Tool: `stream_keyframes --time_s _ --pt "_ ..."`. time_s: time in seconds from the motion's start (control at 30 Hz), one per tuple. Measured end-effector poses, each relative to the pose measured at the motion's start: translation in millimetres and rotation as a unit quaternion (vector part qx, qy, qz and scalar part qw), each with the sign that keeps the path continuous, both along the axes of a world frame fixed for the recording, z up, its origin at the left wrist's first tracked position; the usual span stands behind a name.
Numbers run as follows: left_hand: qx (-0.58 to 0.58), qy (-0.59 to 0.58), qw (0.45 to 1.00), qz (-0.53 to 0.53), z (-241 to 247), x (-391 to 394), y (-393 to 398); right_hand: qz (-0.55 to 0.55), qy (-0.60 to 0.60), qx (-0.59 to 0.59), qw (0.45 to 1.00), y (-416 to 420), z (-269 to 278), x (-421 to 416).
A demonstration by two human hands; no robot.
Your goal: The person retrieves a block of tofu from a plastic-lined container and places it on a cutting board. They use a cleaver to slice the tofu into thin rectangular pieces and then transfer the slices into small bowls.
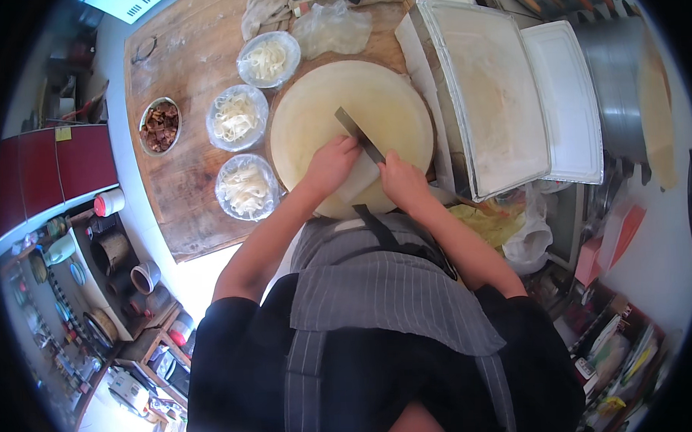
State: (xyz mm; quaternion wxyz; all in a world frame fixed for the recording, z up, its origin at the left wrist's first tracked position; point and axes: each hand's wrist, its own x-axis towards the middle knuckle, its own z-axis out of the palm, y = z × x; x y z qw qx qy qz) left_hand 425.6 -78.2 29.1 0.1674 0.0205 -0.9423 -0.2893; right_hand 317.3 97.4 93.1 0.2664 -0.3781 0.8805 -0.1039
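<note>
My right hand (405,182) grips a kitchen knife (359,134) by its handle end; the handle is mostly hidden. The broad blade slants up to the left over a round, pale cutting board (308,103). Between my hands lies a smooth, whitish translucent sheet (360,178), likely a folded noodle sheet. With bent fingers, my left hand (334,164) holds the sheet down, its fingertips close beside the blade. Left of the board stand three plastic-lined bowls of wide white noodles: a far bowl (269,60), a middle one (237,118) and a near one (248,187).
A bowl of brown chunks (160,126) sits on the wooden table (191,198). Clear plastic bags (332,29) and a cloth (264,13) lie behind the board. To the right rise a large pale tray or box (493,96) and a white foam lid (568,102).
</note>
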Motion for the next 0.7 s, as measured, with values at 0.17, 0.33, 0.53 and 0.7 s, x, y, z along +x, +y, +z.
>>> stream_keyframes --time_s 0.17,0.33,0.53,0.7 --pt "0.007 -0.005 1.000 -0.010 1.2 6.1 -2.8 -0.002 -0.006 0.024 1.000 26.6 18.7 5.0" --pt "0.006 0.004 1.000 -0.011 -2.7 7.8 -2.4 -0.007 -0.002 0.013 1.000 10.6 3.6 13.0" --pt "-0.007 0.008 1.000 0.013 0.4 13.4 4.9 -0.004 0.006 -0.002 1.000 29.7 23.3 13.3" --pt "-0.012 0.004 1.000 0.002 -2.6 13.6 1.6 -0.011 -0.011 0.024 1.000 8.5 7.7 20.4"
